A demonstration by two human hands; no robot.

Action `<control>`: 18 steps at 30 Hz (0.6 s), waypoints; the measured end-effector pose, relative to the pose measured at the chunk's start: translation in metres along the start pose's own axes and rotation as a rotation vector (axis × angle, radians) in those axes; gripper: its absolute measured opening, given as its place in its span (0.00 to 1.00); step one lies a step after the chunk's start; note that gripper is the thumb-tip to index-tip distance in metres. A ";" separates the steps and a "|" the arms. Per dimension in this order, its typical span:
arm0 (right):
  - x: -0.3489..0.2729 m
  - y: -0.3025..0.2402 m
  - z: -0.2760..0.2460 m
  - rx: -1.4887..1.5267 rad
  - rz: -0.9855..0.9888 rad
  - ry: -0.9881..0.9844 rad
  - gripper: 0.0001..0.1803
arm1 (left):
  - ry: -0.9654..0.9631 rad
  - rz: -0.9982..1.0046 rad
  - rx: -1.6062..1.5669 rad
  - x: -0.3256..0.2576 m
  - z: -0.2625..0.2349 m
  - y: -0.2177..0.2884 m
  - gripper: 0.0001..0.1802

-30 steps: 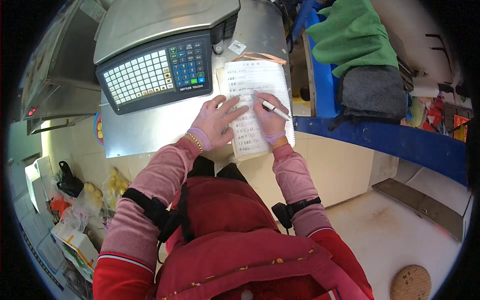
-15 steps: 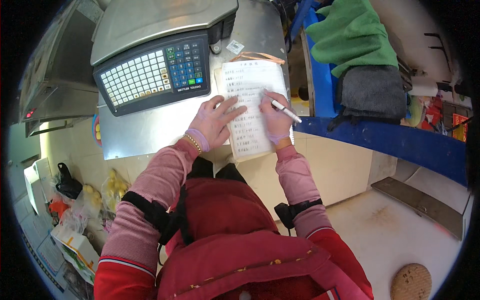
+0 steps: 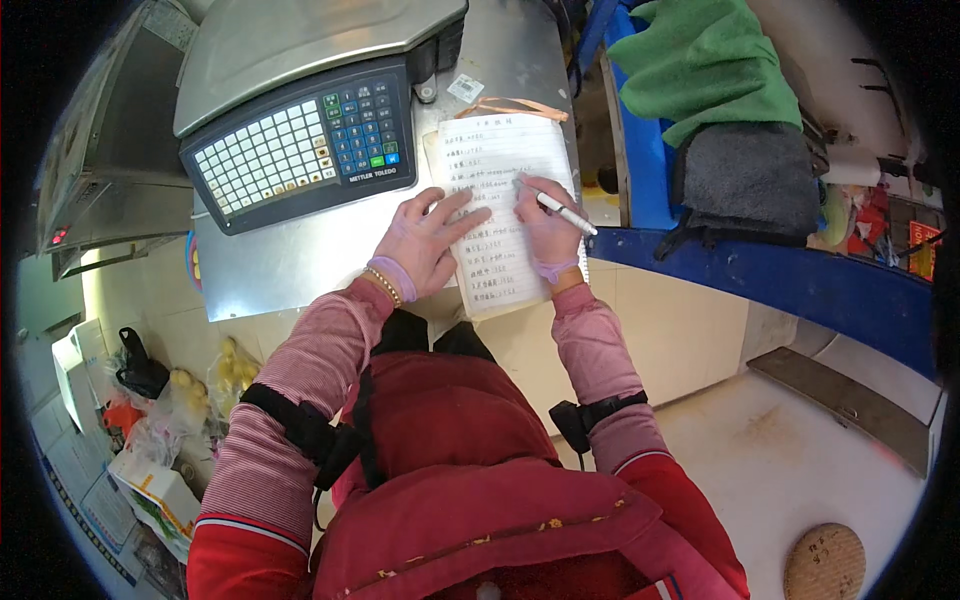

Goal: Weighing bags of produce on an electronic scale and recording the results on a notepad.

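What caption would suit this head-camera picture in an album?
Left hand flat on a lined notebook, right hand writing with a white pen, beside a keypad scale.

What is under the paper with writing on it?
The paper lies on a shiny steel counter. The left hand presses it flat; the right hand holds a pen. Whatever lies directly beneath stays hidden.

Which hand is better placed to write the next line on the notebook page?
Right. The right hand already has the white pen in its grip, tip on the notebook. The left hand lies flat, fingers on the page's left edge, pinning it to the steel counter.
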State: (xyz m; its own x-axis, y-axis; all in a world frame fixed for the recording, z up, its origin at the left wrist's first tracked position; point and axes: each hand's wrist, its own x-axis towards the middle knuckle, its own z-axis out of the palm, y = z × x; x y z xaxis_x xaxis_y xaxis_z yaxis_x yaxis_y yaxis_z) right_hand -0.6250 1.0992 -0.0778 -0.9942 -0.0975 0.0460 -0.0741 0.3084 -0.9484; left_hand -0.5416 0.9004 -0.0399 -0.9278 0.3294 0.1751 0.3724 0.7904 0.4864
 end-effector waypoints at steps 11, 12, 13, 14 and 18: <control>0.001 0.006 0.000 0.044 0.007 -0.049 0.10 | 0.001 -0.010 -0.015 0.000 0.001 0.000 0.39; 0.001 0.005 0.000 0.066 0.016 -0.058 0.11 | -0.003 -0.018 -0.009 0.000 0.000 0.000 0.39; 0.000 0.004 0.000 0.065 0.017 -0.059 0.11 | -0.002 -0.018 -0.010 -0.001 0.000 0.000 0.39; -0.001 0.004 0.000 0.078 0.061 -0.048 0.11 | -0.004 -0.018 -0.011 -0.001 0.001 0.000 0.39; 0.000 0.002 -0.002 0.044 0.149 -0.052 0.12 | 0.004 -0.013 -0.007 -0.001 0.001 0.000 0.39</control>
State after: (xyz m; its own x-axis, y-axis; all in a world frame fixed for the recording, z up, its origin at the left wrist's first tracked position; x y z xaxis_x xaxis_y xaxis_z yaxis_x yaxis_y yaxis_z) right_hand -0.6254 1.1021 -0.0795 -0.9884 -0.1029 -0.1114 0.0785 0.2817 -0.9563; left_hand -0.5408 0.9011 -0.0409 -0.9326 0.3170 0.1725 0.3603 0.7909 0.4946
